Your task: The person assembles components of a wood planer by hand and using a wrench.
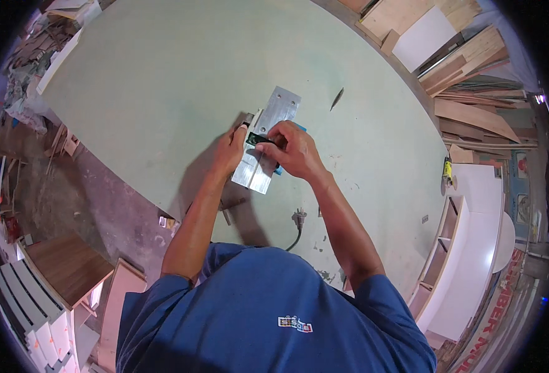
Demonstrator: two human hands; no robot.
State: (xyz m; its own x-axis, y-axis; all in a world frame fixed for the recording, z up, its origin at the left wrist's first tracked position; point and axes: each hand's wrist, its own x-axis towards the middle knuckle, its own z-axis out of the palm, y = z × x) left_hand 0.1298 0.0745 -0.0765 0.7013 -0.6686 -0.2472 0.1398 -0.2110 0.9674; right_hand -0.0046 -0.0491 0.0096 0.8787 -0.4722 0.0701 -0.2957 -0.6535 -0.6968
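Note:
An electric hand planer (pixel 279 107) lies tilted on the green-topped table, its two silver sole plates facing up. Bits of its blue body show along the right side. Between the plates runs a dark slot at the cutter drum (pixel 257 138). My left hand (pixel 232 148) is closed around the planer's left side, thumb near the slot. Over the slot's right end, my right hand (pixel 294 149) bends its fingers in a pinch; whatever they grip is hidden.
A dark, thin pointed piece (pixel 337 99) lies beyond my right hand. A power plug (pixel 299 219) with its black cord sits near my chest. Stacked boards (pixel 473 118) stand past the right edge, and a brown panel (pixel 69 264) is at lower left.

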